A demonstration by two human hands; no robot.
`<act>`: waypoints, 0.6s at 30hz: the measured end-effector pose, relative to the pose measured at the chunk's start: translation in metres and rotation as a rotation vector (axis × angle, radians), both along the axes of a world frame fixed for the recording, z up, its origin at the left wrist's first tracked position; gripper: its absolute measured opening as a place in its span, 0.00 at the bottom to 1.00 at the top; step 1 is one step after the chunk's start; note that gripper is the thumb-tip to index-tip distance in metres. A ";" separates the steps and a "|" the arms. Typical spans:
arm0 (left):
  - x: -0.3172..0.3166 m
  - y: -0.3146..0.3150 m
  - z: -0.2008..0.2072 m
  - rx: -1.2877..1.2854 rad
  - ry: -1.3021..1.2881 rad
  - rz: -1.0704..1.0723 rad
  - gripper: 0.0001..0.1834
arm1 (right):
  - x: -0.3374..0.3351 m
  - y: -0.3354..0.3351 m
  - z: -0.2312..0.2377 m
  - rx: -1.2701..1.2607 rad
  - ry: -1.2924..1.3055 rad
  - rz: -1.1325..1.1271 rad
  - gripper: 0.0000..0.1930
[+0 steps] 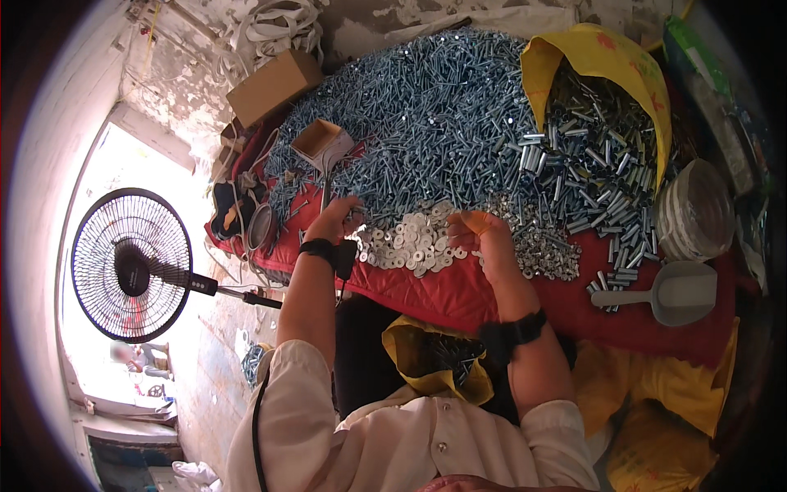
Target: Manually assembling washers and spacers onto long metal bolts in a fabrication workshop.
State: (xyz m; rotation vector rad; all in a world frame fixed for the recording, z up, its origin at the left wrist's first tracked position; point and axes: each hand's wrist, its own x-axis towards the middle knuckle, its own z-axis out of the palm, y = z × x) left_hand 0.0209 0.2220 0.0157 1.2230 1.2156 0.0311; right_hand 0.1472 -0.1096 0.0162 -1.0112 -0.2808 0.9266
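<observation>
My left hand [336,217] rests at the near edge of a big heap of silvery screws [426,115], fingers curled on the screws; whether it holds one I cannot tell. My right hand [484,238] is closed beside a patch of flat round washers [414,242] and a spread of small nuts [541,246]. What it pinches is hidden. Both wrists wear black bands. All the hardware lies on a red cloth [459,291]. A yellow bag with assembled pieces [438,361] sits in my lap.
A yellow sack [602,57] spills metal sleeves [590,156] at the right. A grey scoop [676,293] lies near the cloth's edge, beside a roll of white bands [697,209]. Small cardboard boxes [275,86] stand at the back left. A black fan [131,264] stands on the floor at left.
</observation>
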 end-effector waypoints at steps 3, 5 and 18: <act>0.017 -0.028 0.008 -0.077 -0.191 0.147 0.14 | 0.006 -0.004 -0.011 -0.015 0.022 -0.034 0.15; 0.017 -0.033 0.023 -0.201 -0.292 0.104 0.13 | 0.004 -0.003 -0.006 -0.010 0.021 -0.033 0.15; 0.052 -0.143 0.014 -0.431 -0.673 -0.565 0.10 | 0.013 -0.006 -0.006 -0.058 0.038 -0.215 0.09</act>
